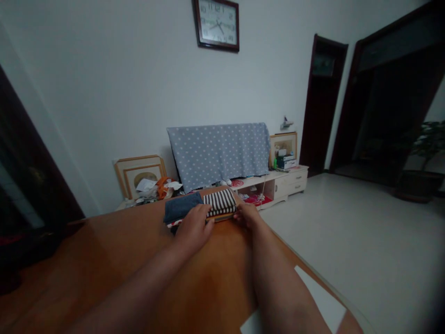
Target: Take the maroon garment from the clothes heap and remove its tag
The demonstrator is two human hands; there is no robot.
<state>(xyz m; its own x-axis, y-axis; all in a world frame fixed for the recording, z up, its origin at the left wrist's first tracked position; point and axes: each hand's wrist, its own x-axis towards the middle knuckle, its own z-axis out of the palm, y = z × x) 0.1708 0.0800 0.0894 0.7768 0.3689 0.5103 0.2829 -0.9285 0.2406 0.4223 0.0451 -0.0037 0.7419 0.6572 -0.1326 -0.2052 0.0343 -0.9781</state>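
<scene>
Two stacks of folded clothes lie side by side near the far edge of the table. On the right stack a folded black-and-white striped garment (219, 200) is on top, with a yellowish and grey layer below it. My left hand (196, 226) holds the left front of this stack, fingers on its side and thumb at the front. My right hand (247, 215) has its fingers curled against the right front corner. Just left of my left hand, a folded blue denim garment (182, 206) tops the other stack, over red, white and dark cloth.
The brown table (121, 260) has white paper (320, 292) near its right edge, partly under my right forearm. Beyond it stand a low white cabinet (295, 181), a polka-dot cloth (219, 153) draped over something wide, and framed pictures (120, 174). A potted plant (417, 185) is at right.
</scene>
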